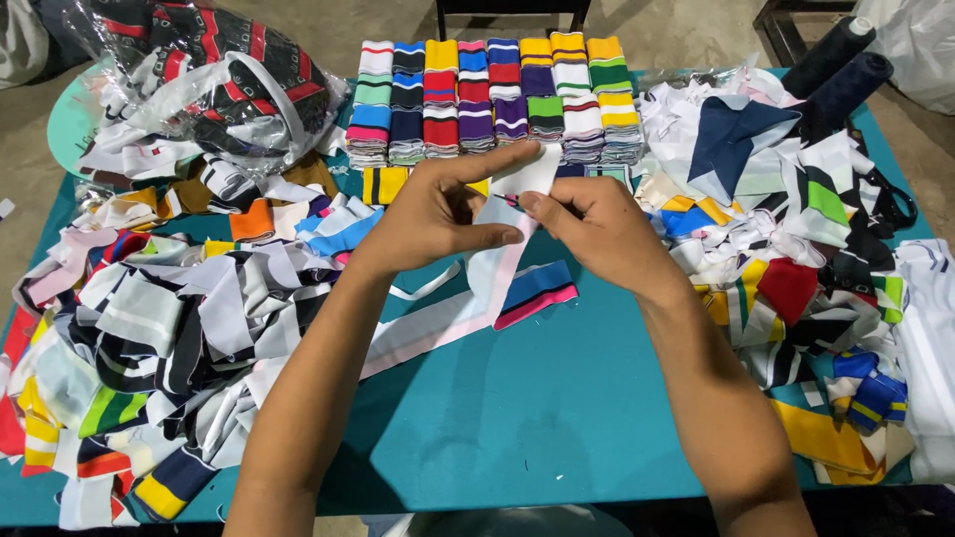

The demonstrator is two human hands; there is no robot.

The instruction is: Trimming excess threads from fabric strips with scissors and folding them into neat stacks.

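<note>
I see a white cloth strip (pixel 517 199) over the teal table (pixel 557 398). My left hand (pixel 433 214) and right hand (pixel 597 229) both pinch it. Behind the strip sit neat stacks of striped bands (pixel 497 99). Messy scraps (pixel 149 318) lie beside it.

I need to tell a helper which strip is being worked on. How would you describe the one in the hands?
Above the teal table, the left hand and right hand pinch one white ribbed fabric strip with a pink edge. Unlike the loose heaps beside it, it hangs from the fingers.
</note>
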